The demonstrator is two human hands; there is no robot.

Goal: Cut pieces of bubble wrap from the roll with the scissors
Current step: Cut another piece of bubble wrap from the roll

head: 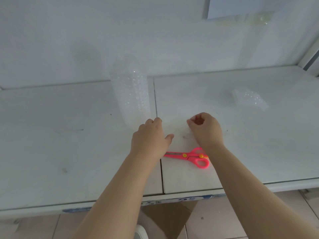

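A roll of clear bubble wrap (pixel 132 94) lies on the white table (pixel 69 135), running from the middle toward me. Its loose sheet (pixel 177 128) spreads faintly to the right of the roll's near end. My left hand (pixel 149 138) rests on the roll's near end and the sheet, fingers stretched and thumb out. To the right, my right hand (pixel 206 129) has its fingers curled and pinches the sheet's edge. Pink scissors (pixel 189 156) with yellow rivets lie shut on the table just below both hands, touched by neither.
A cut piece of bubble wrap (pixel 250 99) lies at the right of the table. More clear wrap (pixel 259 19) sits far back at the upper right. A seam (pixel 158 135) splits the tabletop. The table's front edge (pixel 172 197) is near me, with tiled floor below.
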